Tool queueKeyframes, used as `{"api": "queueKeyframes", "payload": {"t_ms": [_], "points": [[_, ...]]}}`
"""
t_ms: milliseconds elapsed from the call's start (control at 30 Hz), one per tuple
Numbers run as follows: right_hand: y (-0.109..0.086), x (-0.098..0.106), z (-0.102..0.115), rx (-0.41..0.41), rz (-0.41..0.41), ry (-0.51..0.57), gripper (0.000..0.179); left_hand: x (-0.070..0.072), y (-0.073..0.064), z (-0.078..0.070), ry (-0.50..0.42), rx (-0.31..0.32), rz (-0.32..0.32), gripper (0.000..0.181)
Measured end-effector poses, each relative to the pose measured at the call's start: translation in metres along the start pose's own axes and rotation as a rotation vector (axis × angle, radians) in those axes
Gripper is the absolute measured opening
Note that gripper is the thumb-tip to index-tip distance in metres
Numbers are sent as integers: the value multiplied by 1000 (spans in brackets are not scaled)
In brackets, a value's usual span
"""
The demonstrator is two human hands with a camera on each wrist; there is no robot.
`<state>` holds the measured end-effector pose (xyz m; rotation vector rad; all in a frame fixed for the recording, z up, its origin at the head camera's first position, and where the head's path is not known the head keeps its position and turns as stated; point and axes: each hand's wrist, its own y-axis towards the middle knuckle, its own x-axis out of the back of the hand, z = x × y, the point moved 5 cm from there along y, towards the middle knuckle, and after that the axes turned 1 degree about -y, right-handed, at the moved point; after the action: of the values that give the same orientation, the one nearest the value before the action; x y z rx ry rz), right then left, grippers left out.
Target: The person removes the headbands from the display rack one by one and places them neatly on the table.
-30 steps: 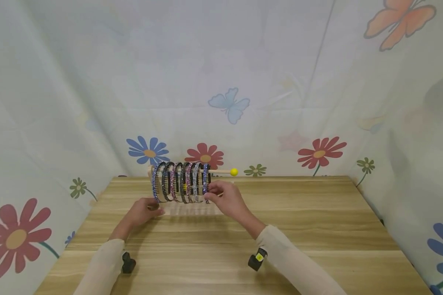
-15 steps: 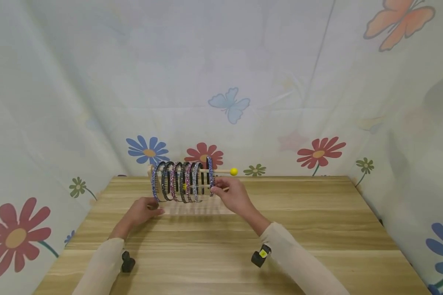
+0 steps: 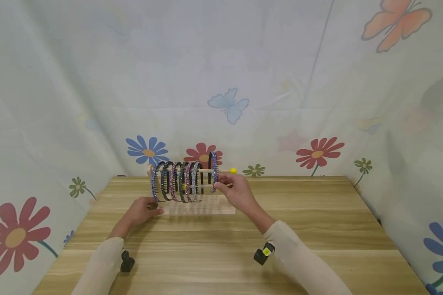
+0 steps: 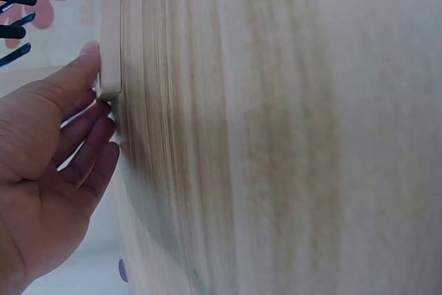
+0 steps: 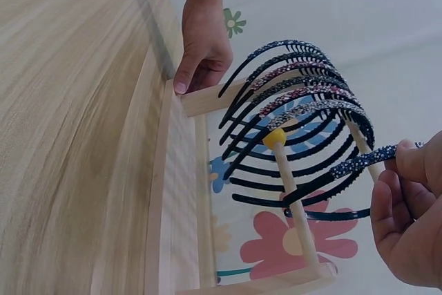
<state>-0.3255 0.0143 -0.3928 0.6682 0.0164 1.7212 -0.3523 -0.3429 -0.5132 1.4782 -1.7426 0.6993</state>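
A wooden headband rack [image 3: 218, 212] stands toward the back of the table, its rods running left to right. Several glittery, toothed headbands [image 3: 172, 184] in blue, black, pink and silver hang in a row at its left part. My right hand [image 3: 240, 193] pinches a blue glitter headband [image 3: 215, 162] between thumb and fingers, apart from the row and nearer the rod's yellow ball end [image 3: 233, 171]. In the right wrist view the held headband [image 5: 359, 162] slants past the rod. My left hand [image 3: 138, 213] grips the left end of the rack's base, thumb along its edge.
The wood-grain table [image 3: 221, 254] reaches toward the camera. Behind it hangs a pale cloth [image 3: 273, 135] printed with flowers and butterflies. Each sleeve carries a small black wrist camera [image 3: 127, 261].
My right hand has pulled the blue headband rightward and up, away from the others, widening the gap along the rod. The left hand stays at the base.
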Motion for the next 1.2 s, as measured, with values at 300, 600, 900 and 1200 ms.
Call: {"api": "queueKeyframes", "payload": {"t_ms": [300, 600, 900, 1200], "points": [[-1, 11, 7, -13, -31, 5, 21, 0, 1, -1, 6, -4, 7, 20], [-1, 26, 14, -2, -51, 13, 20, 0, 1, -2, 6, -4, 8, 21], [0, 44, 25, 20, -72, -27, 21, -1, 0, 1, 15, 2, 7, 19], [-3, 64, 30, 39, -96, -64, 23, 1, -2, -4, 17, -6, 9, 19]]}}
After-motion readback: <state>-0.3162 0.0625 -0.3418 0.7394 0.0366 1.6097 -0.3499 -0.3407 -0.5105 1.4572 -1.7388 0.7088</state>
